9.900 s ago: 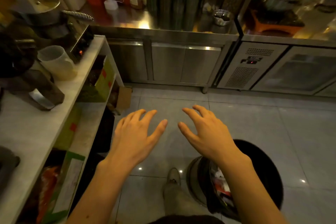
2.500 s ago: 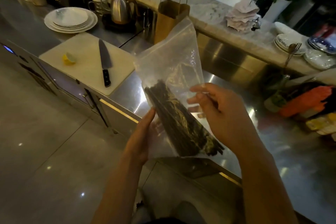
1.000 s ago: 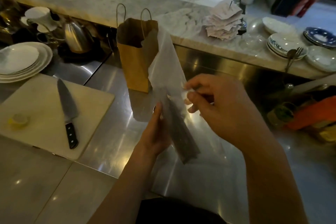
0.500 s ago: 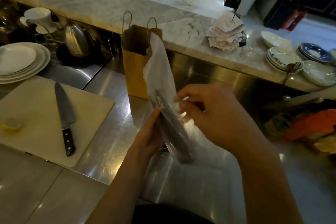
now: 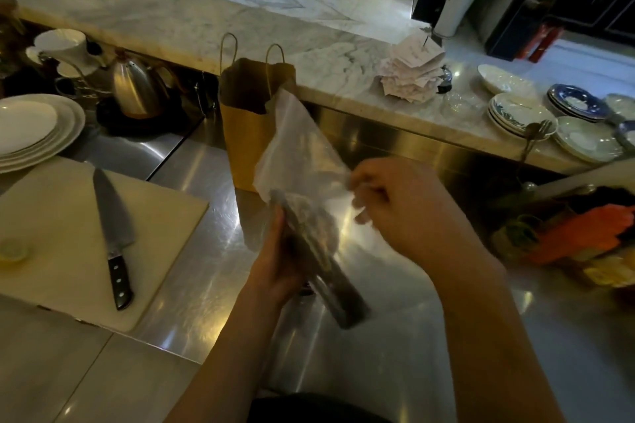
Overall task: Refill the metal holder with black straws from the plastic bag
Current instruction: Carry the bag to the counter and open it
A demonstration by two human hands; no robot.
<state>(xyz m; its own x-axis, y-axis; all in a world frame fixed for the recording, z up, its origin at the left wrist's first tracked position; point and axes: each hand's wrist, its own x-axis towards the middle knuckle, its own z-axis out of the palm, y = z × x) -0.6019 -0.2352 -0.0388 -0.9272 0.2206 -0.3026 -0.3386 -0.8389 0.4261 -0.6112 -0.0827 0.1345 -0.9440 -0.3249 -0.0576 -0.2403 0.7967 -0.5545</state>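
A clear plastic bag (image 5: 297,148) with a bundle of black straws (image 5: 330,271) inside hangs above the steel counter (image 5: 202,251). My left hand (image 5: 275,261) grips the bundle through the plastic from the left side. My right hand (image 5: 409,216) pinches the bag's loose upper edge at the right. The bag's open end points up and away from me, and the straws slant down to the right. I see no metal holder; a small dark thing under the bag by my left hand is mostly hidden.
A brown paper bag (image 5: 247,127) stands just behind the plastic bag. At the left lie a cutting board (image 5: 68,227) with a knife (image 5: 111,230) and a lemon piece (image 5: 12,249), stacked plates (image 5: 31,130) and a kettle (image 5: 135,89). Bowls (image 5: 519,113) and receipts (image 5: 410,72) sit on the marble ledge.
The hands were empty over the floor ten seconds ago. Since half a second ago the bag's loose top has spread wider and my right hand pulls its edge further right.
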